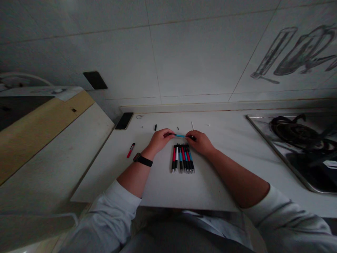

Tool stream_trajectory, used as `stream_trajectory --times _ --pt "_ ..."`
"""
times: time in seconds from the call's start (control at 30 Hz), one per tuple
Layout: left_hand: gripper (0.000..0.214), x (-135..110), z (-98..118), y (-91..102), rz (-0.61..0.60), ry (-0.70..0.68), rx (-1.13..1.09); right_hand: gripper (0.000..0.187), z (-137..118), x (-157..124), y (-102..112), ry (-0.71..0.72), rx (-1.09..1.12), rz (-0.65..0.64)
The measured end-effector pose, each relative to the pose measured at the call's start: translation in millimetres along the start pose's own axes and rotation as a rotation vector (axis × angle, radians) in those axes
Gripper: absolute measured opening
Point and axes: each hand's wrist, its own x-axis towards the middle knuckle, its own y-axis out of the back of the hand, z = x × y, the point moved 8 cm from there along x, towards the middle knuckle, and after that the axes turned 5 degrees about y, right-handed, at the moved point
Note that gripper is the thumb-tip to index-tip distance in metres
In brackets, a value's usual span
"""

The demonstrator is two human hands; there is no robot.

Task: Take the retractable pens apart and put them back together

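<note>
My left hand (159,139) and my right hand (200,142) hold a blue pen (180,135) between them, level, one hand at each end, just above the white counter (163,189). Directly below the hands lies a row of several pens (183,159) with red, white and blue barrels, side by side, tips toward me. A black band sits on my left wrist. A red pen part (130,150) lies apart to the left.
A dark phone (124,121) rests at the counter's back left. Small loose pen pieces (155,127) and a white refill (192,125) lie behind the hands. A gas hob (300,147) fills the right side. A tiled wall rises behind.
</note>
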Motion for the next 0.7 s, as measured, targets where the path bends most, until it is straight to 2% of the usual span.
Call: stream_trajectory --times 0.17,0.37,0.47,0.7 --pt "0.018 5 -15 4.9 -0.067 0.024 -0.024 0.013 4 0 5 -0.032 -0.022 0.038" --pt "0.017 7 -28 27.8 -0.029 0.088 0.120 0.015 10 -2 8 -0.112 -0.159 0.009" --pt "0.018 6 -28 34.6 -0.015 0.093 0.197 0.015 10 -3 6 -0.125 -0.213 -0.023" --pt "0.017 3 -14 37.4 -0.030 0.010 0.316 0.014 8 -4 4 -0.108 -0.255 -0.049"
